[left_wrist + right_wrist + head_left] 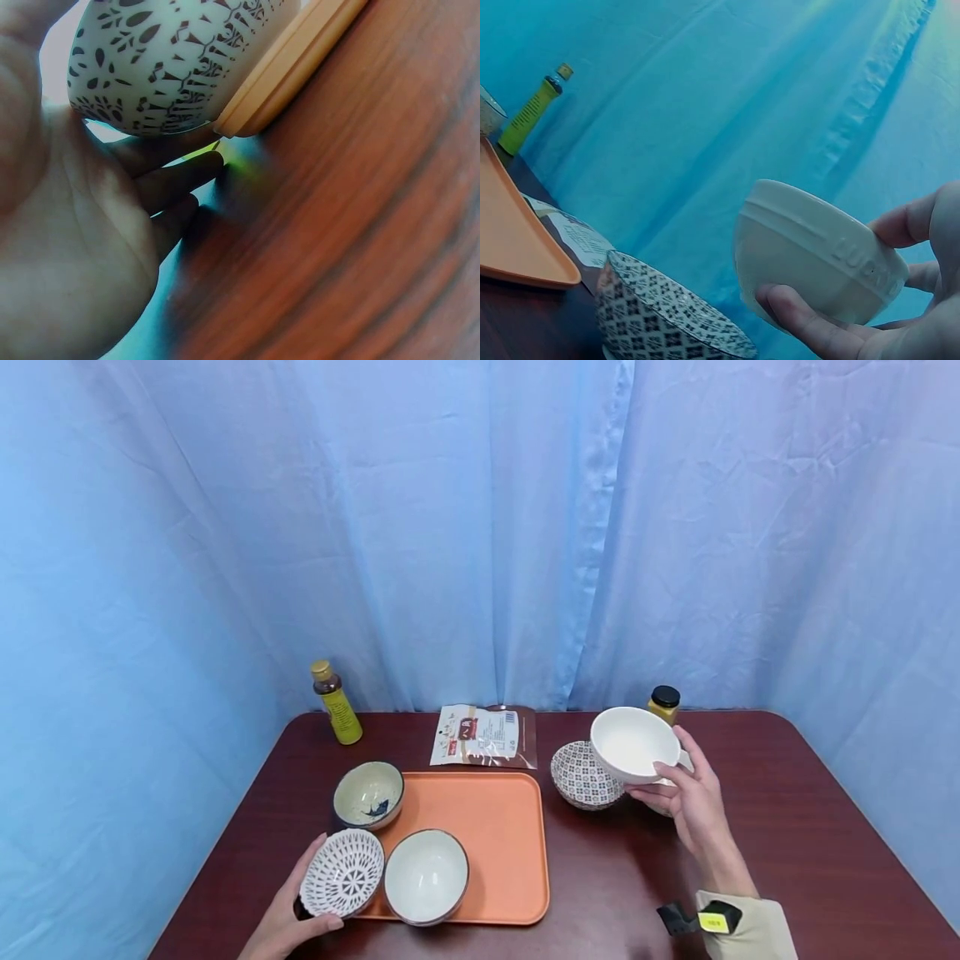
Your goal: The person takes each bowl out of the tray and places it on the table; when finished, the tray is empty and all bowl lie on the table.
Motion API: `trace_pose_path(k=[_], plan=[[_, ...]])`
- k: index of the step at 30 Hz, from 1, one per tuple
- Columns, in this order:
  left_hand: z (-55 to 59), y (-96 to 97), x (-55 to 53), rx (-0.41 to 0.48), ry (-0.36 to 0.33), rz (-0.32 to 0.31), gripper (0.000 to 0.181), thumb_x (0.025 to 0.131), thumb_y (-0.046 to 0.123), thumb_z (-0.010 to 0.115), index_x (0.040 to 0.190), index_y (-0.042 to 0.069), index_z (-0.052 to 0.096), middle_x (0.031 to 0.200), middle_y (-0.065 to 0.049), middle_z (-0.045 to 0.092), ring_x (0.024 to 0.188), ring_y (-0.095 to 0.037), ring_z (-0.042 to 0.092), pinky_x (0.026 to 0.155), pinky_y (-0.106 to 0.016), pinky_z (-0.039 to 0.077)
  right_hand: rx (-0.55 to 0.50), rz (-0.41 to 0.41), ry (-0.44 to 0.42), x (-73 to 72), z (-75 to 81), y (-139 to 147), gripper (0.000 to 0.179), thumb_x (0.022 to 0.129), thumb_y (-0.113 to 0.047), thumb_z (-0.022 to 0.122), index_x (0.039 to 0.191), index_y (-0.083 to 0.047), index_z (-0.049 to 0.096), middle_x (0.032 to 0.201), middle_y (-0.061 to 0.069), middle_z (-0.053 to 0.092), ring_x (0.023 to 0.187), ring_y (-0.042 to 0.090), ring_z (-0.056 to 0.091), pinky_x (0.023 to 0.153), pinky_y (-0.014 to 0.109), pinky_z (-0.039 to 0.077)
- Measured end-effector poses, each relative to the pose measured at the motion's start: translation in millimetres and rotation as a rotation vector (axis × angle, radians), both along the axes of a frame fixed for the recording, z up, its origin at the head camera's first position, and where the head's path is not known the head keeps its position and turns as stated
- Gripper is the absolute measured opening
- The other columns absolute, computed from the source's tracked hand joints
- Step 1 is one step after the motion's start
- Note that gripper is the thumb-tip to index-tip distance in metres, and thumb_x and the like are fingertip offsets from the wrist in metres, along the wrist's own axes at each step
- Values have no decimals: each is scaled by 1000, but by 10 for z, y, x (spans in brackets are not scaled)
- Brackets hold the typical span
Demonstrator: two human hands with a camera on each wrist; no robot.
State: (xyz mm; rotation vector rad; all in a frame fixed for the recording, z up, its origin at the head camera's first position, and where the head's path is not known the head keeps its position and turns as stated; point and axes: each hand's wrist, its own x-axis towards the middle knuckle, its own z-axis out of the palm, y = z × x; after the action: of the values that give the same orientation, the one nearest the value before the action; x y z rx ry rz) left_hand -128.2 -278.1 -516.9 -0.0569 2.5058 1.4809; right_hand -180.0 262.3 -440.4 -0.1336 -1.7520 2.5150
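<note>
My left hand (288, 910) grips a white bowl with a dark leaf-like pattern (344, 872), thumb at its near side and fingers around the left. This bowl's lower side is right at the edge of the orange tray (277, 75). My right hand (696, 806) holds a plain white bowl (634, 743) up off the table, tilted. Raised letters show on the white bowl's outer wall (810, 255) in the right wrist view. Below and left of it stands a checked, patterned bowl (585, 777). Another dish behind my right hand is mostly hidden.
On the tray (510, 852) sit a pale dark-rimmed bowl (426, 875) and, at its far left corner, a cream bowl with a blue motif (367, 793). Along the back are a yellow-green bottle (341, 714), a seasoning packet (483, 735) and a black-lidded jar (664, 700).
</note>
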Motion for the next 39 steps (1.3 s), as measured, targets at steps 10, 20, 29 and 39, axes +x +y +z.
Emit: trace_pose_path(k=[10, 20, 29, 39], plan=[[15, 17, 3, -4, -3, 4, 114, 77, 24, 84, 162, 15, 8, 169, -17, 14, 150, -36, 18, 116, -65, 21, -37, -105, -20, 67, -35, 348, 78, 103, -4, 47, 162, -32, 4, 165, 6, -10, 75, 17, 75, 67, 33, 62], [15, 4, 1, 0, -12, 7, 115, 77, 24, 84, 162, 14, 8, 169, -17, 14, 150, -36, 18, 117, -65, 20, -127, -198, -18, 123, -101, 678, 78, 103, -3, 46, 161, -35, 6, 163, -2, -9, 77, 20, 74, 65, 36, 62], [15, 8, -2, -11, -2, 5, 114, 77, 24, 84, 162, 16, 8, 169, -17, 14, 150, -36, 18, 116, -65, 22, -174, -301, -39, 185, -153, 913, 77, 103, -3, 47, 161, -36, 8, 163, -12, -10, 71, 23, 74, 60, 40, 61], [23, 11, 0, -38, -14, 5, 115, 77, 27, 83, 162, 16, 7, 169, -16, 13, 151, -37, 17, 116, -67, 21, -250, -400, -54, 202, -265, 1125, 78, 102, 2, 43, 161, -36, 8, 163, -18, -11, 69, 24, 72, 54, 45, 59]])
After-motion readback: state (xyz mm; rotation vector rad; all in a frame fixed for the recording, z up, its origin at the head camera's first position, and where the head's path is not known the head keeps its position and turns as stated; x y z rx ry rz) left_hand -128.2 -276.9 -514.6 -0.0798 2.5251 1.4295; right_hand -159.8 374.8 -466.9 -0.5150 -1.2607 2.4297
